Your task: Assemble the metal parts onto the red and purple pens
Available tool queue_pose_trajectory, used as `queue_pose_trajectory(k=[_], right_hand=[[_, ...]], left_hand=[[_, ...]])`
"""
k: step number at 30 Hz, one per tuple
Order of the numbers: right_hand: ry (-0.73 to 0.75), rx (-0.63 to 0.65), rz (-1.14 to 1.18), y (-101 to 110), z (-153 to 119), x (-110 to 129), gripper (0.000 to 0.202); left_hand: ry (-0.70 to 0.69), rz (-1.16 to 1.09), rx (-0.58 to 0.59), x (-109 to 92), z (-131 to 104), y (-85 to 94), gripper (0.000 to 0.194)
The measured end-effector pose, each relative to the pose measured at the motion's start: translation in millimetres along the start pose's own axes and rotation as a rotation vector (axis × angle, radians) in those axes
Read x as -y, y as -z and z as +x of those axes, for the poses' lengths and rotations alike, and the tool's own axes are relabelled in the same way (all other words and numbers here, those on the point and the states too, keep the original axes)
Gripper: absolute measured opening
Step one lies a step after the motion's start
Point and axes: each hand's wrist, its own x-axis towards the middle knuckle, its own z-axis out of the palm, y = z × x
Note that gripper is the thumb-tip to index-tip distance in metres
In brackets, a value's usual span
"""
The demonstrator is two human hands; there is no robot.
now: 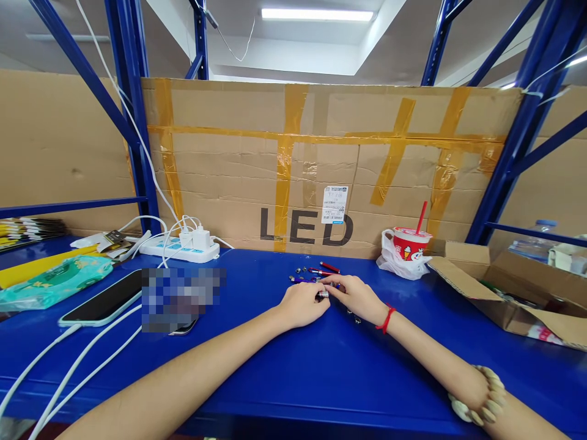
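Observation:
My left hand and my right hand rest together on the blue shelf surface. Between their fingertips they pinch a small silver metal part. Just beyond the fingers lies a scatter of small pieces: red pen-like tubes, a purple tube and several small silver caps. My right wrist wears a red string, and a beaded bracelet sits further up that forearm.
A taped cardboard sheet marked LED forms the back wall. A red drink cup in a plastic bag stands at the right, beside an open cardboard box. At the left are a power strip, a phone, white cables and a teal packet.

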Motion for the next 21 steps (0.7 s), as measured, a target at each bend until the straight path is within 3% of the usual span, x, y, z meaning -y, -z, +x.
queue_pose_trajectory(k=[21], right_hand=[[0.032, 0.069, 0.026, 3.0, -1.8, 4.2, 0.024]], left_hand=[[-0.184, 0.034, 0.072, 1.5, -3.6, 5.1, 0.024]])
